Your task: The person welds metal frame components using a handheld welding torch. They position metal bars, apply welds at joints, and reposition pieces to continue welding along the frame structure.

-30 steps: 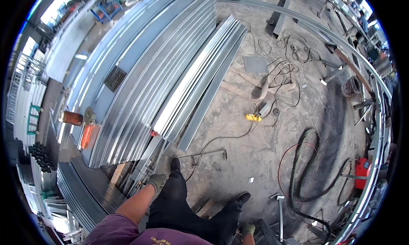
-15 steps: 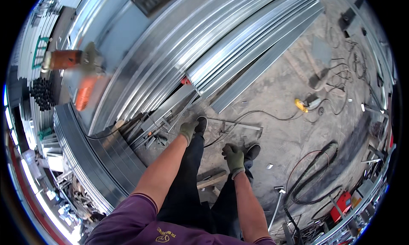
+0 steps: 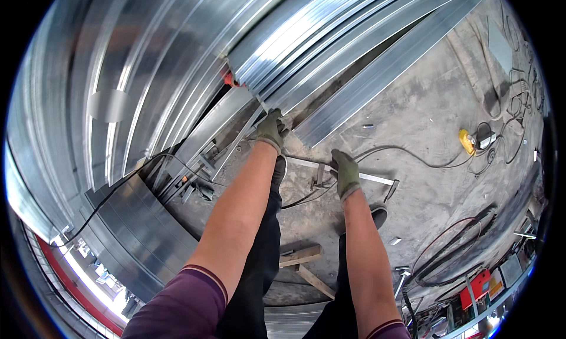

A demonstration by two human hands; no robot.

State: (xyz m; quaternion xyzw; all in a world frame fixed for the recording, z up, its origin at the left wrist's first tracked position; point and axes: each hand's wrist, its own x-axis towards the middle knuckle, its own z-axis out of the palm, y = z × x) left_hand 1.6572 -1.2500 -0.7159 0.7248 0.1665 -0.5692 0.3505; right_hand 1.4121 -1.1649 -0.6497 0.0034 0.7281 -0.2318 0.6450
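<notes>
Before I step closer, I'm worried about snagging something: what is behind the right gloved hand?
On the floor, a metal bar clamp and a dark cable show on both sides of the right gloved hand. Whatever lies directly behind it is covered.

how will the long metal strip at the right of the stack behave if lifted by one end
The metal strip looks fairly stiff, judging by its straight edges; being long and narrow, it may swing. Its smooth, shiny surface could be slippery.
</notes>
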